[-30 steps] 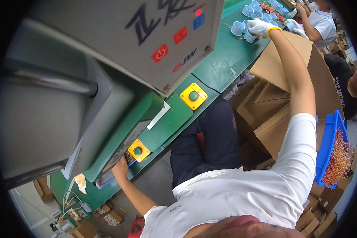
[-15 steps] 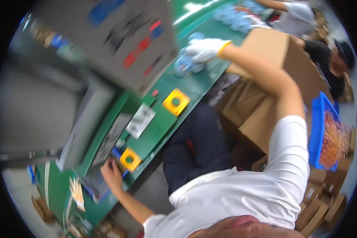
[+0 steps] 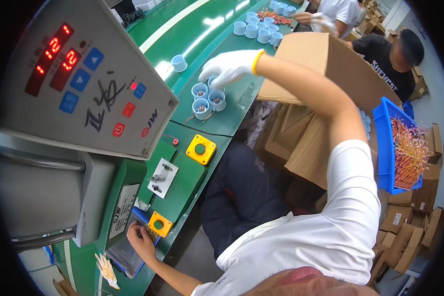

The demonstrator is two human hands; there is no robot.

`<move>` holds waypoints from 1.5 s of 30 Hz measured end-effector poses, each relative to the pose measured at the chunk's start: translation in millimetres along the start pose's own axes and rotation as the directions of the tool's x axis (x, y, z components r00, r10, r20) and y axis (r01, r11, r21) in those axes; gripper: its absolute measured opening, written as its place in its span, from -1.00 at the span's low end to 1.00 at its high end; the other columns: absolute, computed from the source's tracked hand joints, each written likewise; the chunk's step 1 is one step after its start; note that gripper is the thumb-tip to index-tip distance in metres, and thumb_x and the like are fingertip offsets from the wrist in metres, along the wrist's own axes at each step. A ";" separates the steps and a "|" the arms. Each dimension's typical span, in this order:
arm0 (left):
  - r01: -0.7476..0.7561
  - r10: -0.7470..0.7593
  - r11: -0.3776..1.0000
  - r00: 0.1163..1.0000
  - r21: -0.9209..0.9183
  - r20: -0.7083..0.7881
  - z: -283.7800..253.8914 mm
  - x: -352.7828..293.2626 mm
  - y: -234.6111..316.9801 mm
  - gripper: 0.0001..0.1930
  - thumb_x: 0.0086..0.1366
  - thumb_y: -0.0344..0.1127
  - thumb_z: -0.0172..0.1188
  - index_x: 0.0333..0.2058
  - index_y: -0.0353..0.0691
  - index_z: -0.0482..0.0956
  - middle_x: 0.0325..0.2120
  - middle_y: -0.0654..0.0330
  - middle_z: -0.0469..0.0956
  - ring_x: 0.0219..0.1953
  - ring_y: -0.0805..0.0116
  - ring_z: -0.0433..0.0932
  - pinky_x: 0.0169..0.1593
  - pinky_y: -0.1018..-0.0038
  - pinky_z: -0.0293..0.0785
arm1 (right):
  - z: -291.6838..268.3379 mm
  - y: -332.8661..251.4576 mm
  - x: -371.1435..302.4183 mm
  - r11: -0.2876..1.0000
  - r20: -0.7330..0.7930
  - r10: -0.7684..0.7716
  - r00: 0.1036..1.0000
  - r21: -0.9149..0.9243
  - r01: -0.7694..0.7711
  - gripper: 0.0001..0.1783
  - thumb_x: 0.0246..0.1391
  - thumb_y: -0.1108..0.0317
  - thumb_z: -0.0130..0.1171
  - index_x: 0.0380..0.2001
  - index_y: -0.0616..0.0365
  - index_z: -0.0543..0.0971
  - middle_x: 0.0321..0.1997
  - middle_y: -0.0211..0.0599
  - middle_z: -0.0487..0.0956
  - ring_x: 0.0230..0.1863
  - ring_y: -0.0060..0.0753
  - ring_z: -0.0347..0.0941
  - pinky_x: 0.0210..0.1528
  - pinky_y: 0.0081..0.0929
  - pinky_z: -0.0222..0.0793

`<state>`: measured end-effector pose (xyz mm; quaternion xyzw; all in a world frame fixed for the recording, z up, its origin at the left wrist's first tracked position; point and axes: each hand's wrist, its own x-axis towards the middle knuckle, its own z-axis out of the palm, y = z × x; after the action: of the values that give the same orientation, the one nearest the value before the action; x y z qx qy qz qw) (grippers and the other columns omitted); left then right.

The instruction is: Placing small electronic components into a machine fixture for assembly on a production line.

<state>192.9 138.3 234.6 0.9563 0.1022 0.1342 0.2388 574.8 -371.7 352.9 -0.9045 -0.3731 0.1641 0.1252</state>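
Observation:
My right hand [image 3: 228, 68], in a white glove with a yellow cuff, is over a group of light-blue plastic cups on the green bench. Its fingers are bent around one cup [image 3: 213, 83], which is partly hidden beneath them. Beside it, several cups [image 3: 201, 107] hold small dark parts, with thin wires sticking out. My bare left hand [image 3: 141, 241] reaches into a blue tray [image 3: 144, 265] of small brass-coloured pieces. Its fingers are curled together; what lies between them is too small to make out.
Two yellow boxes with green buttons [image 3: 200, 149] [image 3: 159, 225] flank a white metal fixture plate [image 3: 162, 178]. A grey control panel [image 3: 108, 84] overhangs the left. Cardboard boxes [image 3: 306, 64] and a blue bin of wired parts [image 3: 384, 143] stand right. Co-workers sit beyond; a glove [image 3: 106, 271] lies near the tray.
The view has shifted and become sharper. My right hand has moved slightly left in the picture and is lower over the cups. My left hand stays at the tray.

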 end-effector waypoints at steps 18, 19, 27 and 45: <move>0.188 -0.190 0.982 0.980 0.030 0.061 -7.3 1.4 11.5 -0.93 0.30 -0.55 0.17 -0.29 -0.36 0.46 -0.03 -0.07 0.58 0.02 -0.03 0.52 0.11 0.22 0.41 | -19.8 308.3 -97.6 0.773 -0.491 0.407 0.770 -0.263 -0.577 -0.36 0.05 0.48 0.24 0.26 -0.10 0.49 0.32 -0.09 0.47 0.23 0.10 0.50 0.26 -0.15 0.48; 0.198 -0.199 0.980 0.978 0.030 0.058 -9.2 0.8 11.2 -0.94 0.30 -0.55 0.17 -0.29 -0.36 0.46 -0.03 -0.08 0.58 0.02 -0.03 0.52 0.11 0.22 0.41 | -21.8 297.0 -91.4 0.775 -0.493 0.405 0.770 -0.261 -0.575 -0.36 0.05 0.48 0.24 0.26 -0.10 0.49 0.32 -0.09 0.47 0.23 0.10 0.50 0.26 -0.15 0.48; 0.090 -0.090 0.996 0.996 -0.017 -0.013 4.6 -2.9 -13.1 -0.92 0.33 -0.50 0.18 -0.25 -0.38 0.47 -0.10 -0.09 0.58 -0.11 0.03 0.55 0.01 0.26 0.44 | -37.1 286.3 -84.4 0.890 -0.307 0.368 0.878 -0.157 -0.428 -0.04 -0.16 0.52 0.49 0.35 -0.25 0.37 0.43 -0.20 0.33 0.37 0.05 0.34 0.32 -0.14 0.46; 0.065 -0.064 0.998 0.997 -0.007 0.041 -4.1 -1.9 -34.9 -0.90 0.35 -0.47 0.20 -0.23 -0.37 0.50 -0.02 -0.09 0.59 -0.03 -0.02 0.53 0.11 0.23 0.40 | -26.9 321.3 -65.4 0.911 -0.186 0.413 0.892 0.089 -0.403 -0.45 0.12 0.56 0.19 0.20 -0.05 0.50 0.27 -0.11 0.45 0.29 0.04 0.38 0.24 -0.15 0.39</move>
<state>185.3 169.8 220.8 0.9540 0.1275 0.1072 0.2493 745.3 -643.2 278.6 -0.9713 -0.1564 0.1035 0.1464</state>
